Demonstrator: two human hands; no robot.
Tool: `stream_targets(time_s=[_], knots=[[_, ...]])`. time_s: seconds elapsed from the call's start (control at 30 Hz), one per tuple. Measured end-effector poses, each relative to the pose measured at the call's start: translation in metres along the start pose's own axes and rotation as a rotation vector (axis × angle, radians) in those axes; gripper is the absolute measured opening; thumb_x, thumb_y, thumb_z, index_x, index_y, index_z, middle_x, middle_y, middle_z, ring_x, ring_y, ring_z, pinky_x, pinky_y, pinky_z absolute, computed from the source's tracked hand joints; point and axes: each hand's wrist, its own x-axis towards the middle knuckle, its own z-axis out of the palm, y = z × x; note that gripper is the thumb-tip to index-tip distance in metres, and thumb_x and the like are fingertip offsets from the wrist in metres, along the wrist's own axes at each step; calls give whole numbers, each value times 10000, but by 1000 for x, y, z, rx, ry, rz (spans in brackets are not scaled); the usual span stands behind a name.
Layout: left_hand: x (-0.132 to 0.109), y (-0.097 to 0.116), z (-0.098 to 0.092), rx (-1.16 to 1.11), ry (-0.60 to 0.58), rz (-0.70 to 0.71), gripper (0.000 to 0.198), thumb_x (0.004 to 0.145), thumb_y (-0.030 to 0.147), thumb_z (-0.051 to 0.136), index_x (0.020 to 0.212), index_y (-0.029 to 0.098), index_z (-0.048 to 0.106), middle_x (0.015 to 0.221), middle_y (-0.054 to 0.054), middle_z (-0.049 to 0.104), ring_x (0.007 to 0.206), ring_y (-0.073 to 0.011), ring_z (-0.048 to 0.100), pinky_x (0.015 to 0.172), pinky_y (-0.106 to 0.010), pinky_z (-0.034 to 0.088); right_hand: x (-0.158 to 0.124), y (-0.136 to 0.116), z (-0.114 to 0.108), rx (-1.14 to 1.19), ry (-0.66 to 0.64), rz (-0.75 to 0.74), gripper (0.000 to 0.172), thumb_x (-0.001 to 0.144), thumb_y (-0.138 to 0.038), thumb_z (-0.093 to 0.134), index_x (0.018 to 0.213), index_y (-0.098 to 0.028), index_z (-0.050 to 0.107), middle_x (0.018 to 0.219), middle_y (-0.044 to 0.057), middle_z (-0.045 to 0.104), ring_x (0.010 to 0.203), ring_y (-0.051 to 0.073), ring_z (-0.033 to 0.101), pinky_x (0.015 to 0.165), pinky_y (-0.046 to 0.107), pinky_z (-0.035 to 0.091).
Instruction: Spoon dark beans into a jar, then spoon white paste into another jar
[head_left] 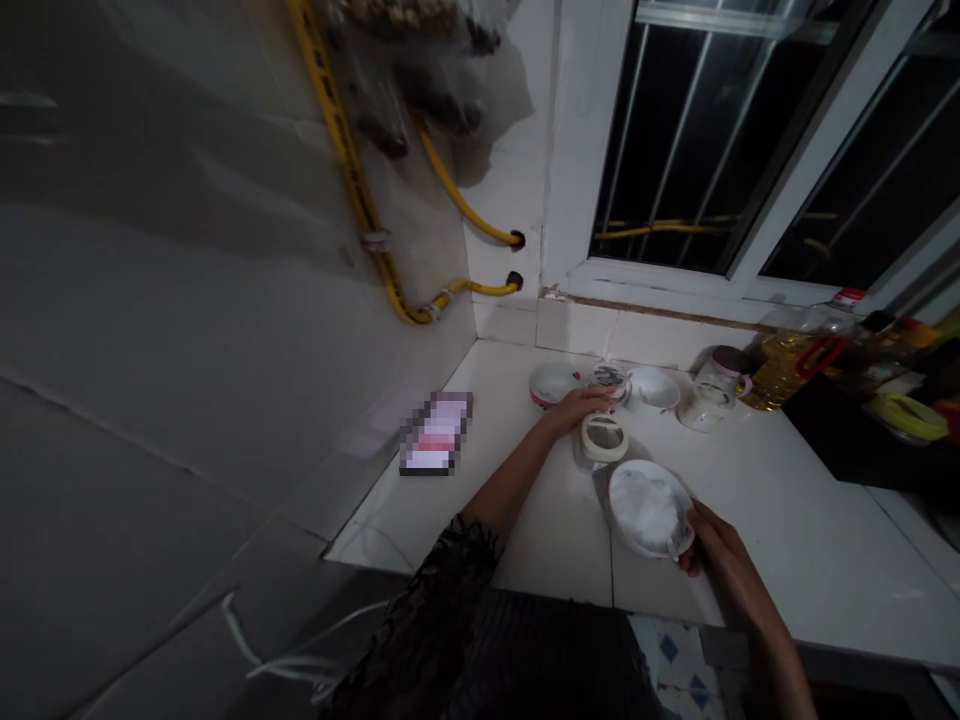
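Note:
My right hand [714, 540] grips the rim of a white bowl [624, 535] from the right. White stuff, whose kind I cannot make out, fills much of this bowl, near the counter's front edge. Farther back, my left hand [579, 410] has its fingers closed against a small clear glass jar [611, 378]; part of the jar is hidden behind them. Just in front of that hand stands a container with a cream-coloured lid [604, 438]. Two more white bowls flank the glass jar, one bowl [555, 382] on its left and another bowl [654, 390] on its right.
A lit phone [437, 435] lies by the left wall. Rightward stand a jar with a pink handle [712, 388], an oil bottle [787, 355] and a black box [847, 435]. Yellow pipes [390, 285] run down the wall. A barred window [675, 150] is behind the counter.

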Motion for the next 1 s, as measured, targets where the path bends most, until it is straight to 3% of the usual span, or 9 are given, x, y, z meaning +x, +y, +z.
stream_targets(time_s=[0.13, 0.4, 0.7, 0.87, 1.0], knots=[[-21, 2, -7, 34, 20, 18, 523, 705, 294, 750, 1193, 150, 628, 1158, -109, 675, 1116, -273, 601, 1005, -407, 407, -5, 1, 0, -18, 43, -36, 788, 793, -702, 487, 1227, -55, 601, 527, -3, 570, 510, 165, 522, 516, 282, 446], [-69, 6, -6, 114, -111, 62, 697, 614, 352, 867, 1222, 178, 573, 1270, -119, 605, 1179, -308, 564, 1034, -456, 402, -4, 5, 6, 40, 111, -46, 683, 788, -642, 522, 1161, -81, 639, 499, -22, 536, 483, 154, 484, 476, 261, 410], [-69, -5, 1, 177, -117, 126, 850, 586, 387, 879, 1308, 185, 478, 1349, -151, 521, 1268, -319, 493, 1102, -485, 326, 10, 8, 14, -63, 244, -146, 532, 835, -514, 458, 1018, -78, 699, 503, -21, 509, 500, 150, 438, 481, 251, 357], [-71, -5, -7, 204, -83, 132, 796, 567, 377, 889, 1239, 169, 519, 1319, -148, 537, 1244, -310, 511, 1096, -472, 335, 18, 6, 9, -118, 290, -186, 471, 828, -495, 467, 902, -102, 716, 597, 11, 594, 605, 175, 505, 567, 252, 393], [-74, -1, -12, 217, -68, 131, 718, 569, 353, 888, 1171, 162, 546, 1254, -128, 585, 1184, -288, 554, 1067, -452, 371, 24, -1, 7, -152, 306, -165, 413, 828, -477, 459, 731, -135, 668, 536, -6, 517, 578, 164, 471, 546, 252, 365]])
